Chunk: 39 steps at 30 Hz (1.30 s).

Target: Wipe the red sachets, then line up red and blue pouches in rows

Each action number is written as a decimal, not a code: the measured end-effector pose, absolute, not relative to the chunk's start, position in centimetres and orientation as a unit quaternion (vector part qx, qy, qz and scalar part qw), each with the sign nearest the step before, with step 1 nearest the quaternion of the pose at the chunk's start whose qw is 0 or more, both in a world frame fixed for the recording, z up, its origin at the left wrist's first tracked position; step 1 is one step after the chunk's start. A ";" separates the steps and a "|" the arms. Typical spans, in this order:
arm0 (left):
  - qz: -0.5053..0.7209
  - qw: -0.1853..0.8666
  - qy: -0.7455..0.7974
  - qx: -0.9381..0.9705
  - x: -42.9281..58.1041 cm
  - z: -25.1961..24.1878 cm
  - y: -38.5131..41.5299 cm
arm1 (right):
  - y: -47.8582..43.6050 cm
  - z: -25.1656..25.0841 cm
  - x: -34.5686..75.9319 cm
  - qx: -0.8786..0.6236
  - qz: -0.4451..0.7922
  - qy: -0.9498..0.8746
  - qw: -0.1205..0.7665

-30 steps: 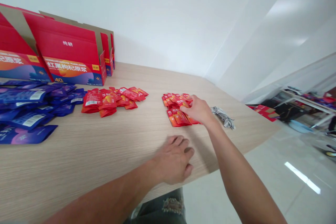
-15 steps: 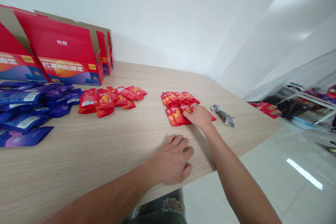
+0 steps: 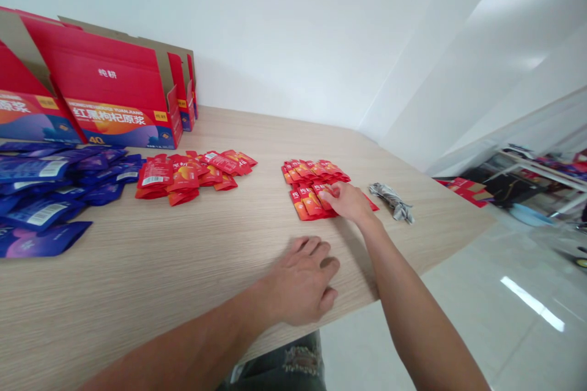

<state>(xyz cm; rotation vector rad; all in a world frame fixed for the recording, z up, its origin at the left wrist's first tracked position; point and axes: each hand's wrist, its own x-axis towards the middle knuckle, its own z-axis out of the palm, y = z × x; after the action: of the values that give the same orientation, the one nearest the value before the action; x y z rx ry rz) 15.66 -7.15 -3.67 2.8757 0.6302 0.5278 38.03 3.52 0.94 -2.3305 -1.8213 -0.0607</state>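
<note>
In the head view, the red sachets (image 3: 308, 200) lie in two overlapping rows on the table (image 3: 220, 256), left of a grey bundle (image 3: 391, 201). They look light, pliable and probably slick (the sealed edge should pinch best). Their long axes run away from the person, lettering at the far end. The right hand (image 3: 351, 201) touches the near row; whether it grips, I cannot tell. The left hand (image 3: 305, 281) rests loosely curled, nothing visible in it.
</note>
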 end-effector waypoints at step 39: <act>0.154 0.053 0.214 0.963 16.0 -2.9 -7.5 | 4.6 2.1 32.8 -0.507 -0.014 -0.833 0.221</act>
<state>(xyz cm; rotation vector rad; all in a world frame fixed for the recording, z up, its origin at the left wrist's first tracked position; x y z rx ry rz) 15.96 -7.50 -2.92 2.9285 0.6522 0.4669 32.80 4.56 2.11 -1.4026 -2.3024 -0.0373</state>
